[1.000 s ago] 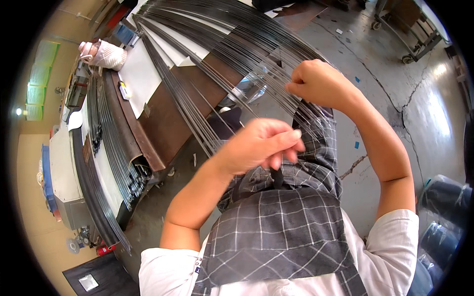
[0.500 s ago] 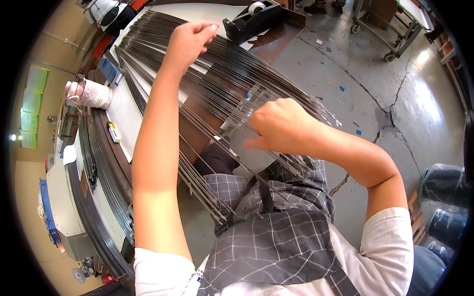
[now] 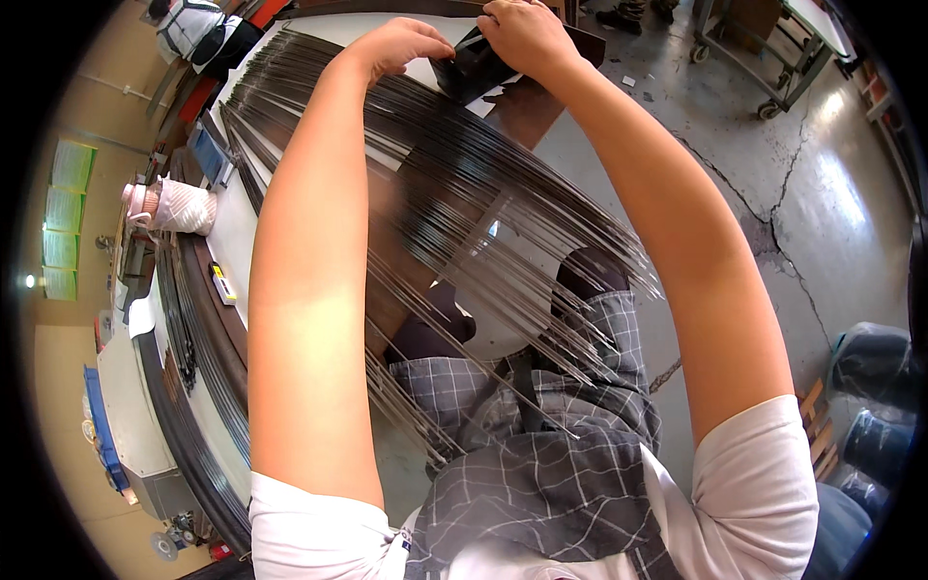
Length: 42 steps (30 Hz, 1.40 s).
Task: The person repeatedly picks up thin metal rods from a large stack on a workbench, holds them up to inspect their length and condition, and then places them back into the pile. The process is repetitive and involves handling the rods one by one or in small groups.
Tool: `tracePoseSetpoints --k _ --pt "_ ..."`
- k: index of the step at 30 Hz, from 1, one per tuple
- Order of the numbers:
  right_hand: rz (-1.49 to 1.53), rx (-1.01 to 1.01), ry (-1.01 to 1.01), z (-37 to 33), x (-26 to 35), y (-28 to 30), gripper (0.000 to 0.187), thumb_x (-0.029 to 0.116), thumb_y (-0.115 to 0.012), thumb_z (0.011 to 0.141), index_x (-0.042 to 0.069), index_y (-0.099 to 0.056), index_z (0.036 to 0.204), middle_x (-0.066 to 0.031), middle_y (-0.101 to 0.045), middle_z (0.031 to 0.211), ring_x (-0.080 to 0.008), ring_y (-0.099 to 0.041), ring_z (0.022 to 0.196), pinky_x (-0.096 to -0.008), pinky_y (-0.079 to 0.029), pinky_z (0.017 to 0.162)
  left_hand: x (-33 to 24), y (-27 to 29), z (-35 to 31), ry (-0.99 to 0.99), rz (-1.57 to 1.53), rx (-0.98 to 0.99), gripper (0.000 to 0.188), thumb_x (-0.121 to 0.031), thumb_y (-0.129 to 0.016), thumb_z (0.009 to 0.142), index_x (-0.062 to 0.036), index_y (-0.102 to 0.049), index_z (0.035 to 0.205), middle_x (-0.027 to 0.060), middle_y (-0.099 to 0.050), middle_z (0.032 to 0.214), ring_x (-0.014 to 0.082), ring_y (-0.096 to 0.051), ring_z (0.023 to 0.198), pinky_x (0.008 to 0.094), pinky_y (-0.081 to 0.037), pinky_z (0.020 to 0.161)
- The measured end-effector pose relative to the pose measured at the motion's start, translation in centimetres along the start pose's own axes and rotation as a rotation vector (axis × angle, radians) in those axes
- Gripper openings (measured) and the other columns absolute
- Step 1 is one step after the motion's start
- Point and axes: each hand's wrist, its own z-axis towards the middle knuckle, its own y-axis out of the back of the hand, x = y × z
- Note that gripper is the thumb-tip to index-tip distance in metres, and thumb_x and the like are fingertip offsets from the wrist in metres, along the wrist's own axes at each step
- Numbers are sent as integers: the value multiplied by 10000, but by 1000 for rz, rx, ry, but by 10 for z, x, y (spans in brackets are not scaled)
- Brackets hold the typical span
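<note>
A black tape dispenser (image 3: 474, 68) stands at the far end of the table. My right hand (image 3: 527, 37) reaches over its top, fingers curled down on it, covering the tape roll. At the dispenser's near-left end, my left hand (image 3: 401, 46) has its thumb and fingertips drawn together. Whatever lies between those fingertips is too small to make out. Below both arms, many thin dark metal rods (image 3: 425, 164) fan across the table, their tips hanging over the edge above my lap. A clear flat piece (image 3: 495, 217) lies among the rods.
To the left are a pink-and-white bottle (image 3: 184, 206), a yellow-and-white box (image 3: 222, 283) and bundled dark strips (image 3: 198, 338). A wheeled cart (image 3: 773, 58) stands at the far right on the cracked floor. Another person (image 3: 193, 34) is at the upper left.
My right hand has moved from above the rod tips, up and away to the tape dispenser. My left hand has shifted slightly right, to the dispenser's end.
</note>
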Motion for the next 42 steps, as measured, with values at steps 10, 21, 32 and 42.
tracePoseSetpoints --k 10,21,32,42 --pt "50 44 -79 0 1 6 260 224 -493 803 -1 -622 785 -172 -626 883 -293 -574 936 -410 -418 846 13 13 -14 73 -129 37 212 -333 -683 759 -154 -637 863 -53 -627 871 59 -533 868 282 -359 767" --pt "-5 -6 -84 0 10 2 240 199 -493 751 6 -616 822 -174 -619 877 -310 -572 936 -437 -383 926 22 -11 -9 373 682 -33 296 -276 -660 786 -73 -644 1001 12 -646 962 95 -553 912 261 -378 800" --pt "584 453 61 -56 147 60 167 195 -625 759 36 -618 808 -109 -620 706 -259 -605 670 -358 -488 616 4 -17 -214 -256 -579 -791 242 -138 -591 841 4 -612 1036 89 -629 1052 124 -553 995 249 -379 864" --pt "189 903 170 -83 220 54 139 50 -573 666 13 -662 766 -159 -653 821 -313 -646 776 -357 -513 620 20 -97 -318 -148 -1036 -914 145 -90 -582 851 -3 -618 960 142 -610 1078 176 -551 1033 299 -416 886"
